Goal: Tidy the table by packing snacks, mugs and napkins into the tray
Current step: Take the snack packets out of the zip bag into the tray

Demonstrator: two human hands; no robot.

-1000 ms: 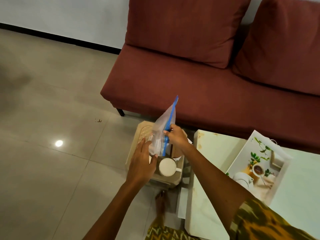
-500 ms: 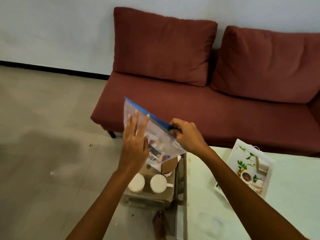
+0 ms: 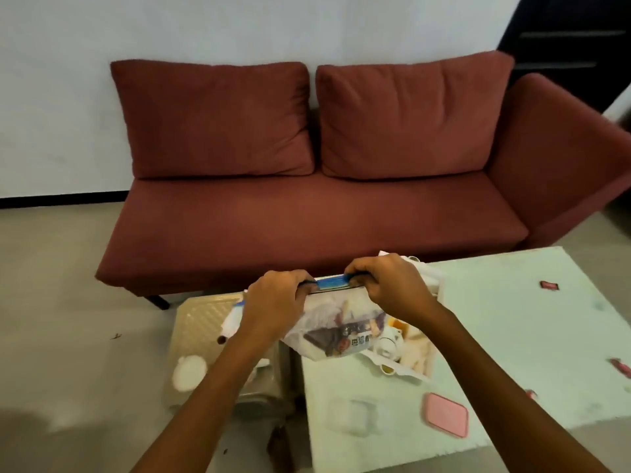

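Note:
A clear zip bag (image 3: 336, 327) with a blue seal strip and snack packets inside hangs in front of me. My left hand (image 3: 273, 303) and my right hand (image 3: 387, 285) both pinch its top strip, one at each end. Behind the bag, on the pale table (image 3: 512, 336), lies a white tray (image 3: 421, 365) printed with a tea set picture; the bag hides much of it. A beige plastic stool (image 3: 196, 324) stands left of the table with a white mug (image 3: 189, 372) on it, partly behind my left forearm.
A pink lidded box (image 3: 445, 419) and a clear one (image 3: 355, 416) lie near the table's front edge. Small red packets (image 3: 549, 285) are scattered on the right of the table. A dark red sofa (image 3: 307, 213) stands just behind the table and stool.
The bag has come from over the stool to the table's left end. My left hand, flat against the bag before, now grips the seal strip beside my right hand. The view has swung right.

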